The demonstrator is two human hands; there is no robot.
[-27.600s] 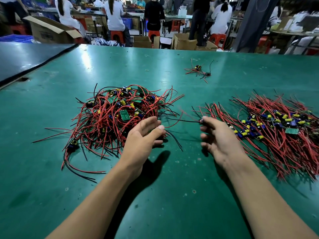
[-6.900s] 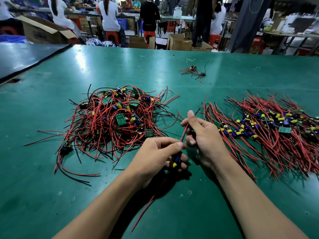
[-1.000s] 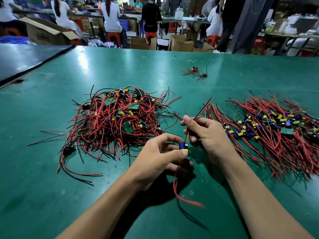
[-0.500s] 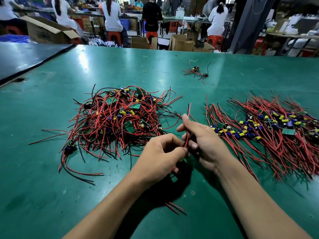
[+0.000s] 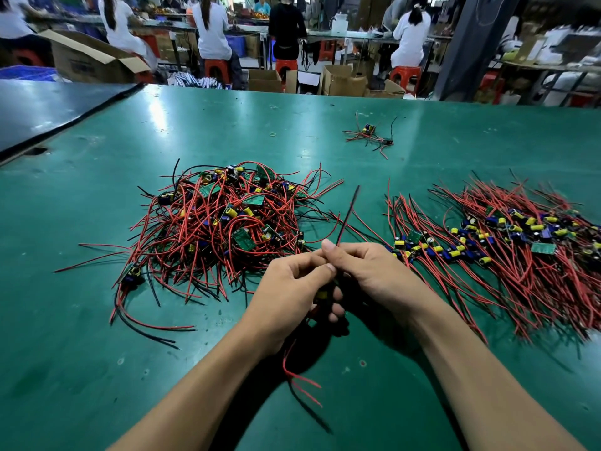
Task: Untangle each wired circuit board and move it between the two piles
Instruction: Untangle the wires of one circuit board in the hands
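Between two piles on the green table I hold one wired circuit board. My left hand grips the board, mostly hidden in the fingers, with only a yellow part showing. My right hand pinches its red and black wires, which stick up from my thumb. More of its wires hang down below my left hand. The tangled pile of red-wired boards lies to the left. The combed-out pile lies to the right.
A small stray bundle of wired boards lies farther back on the table, and a rubber band to its left. A dark mat covers the table at far left. People sit at benches beyond the far edge, with cardboard boxes.
The wires pinched in my right hand now stand straighter and higher. The lower wire ends have swung from right of my left forearm to below my left hand. Both hands stay together.
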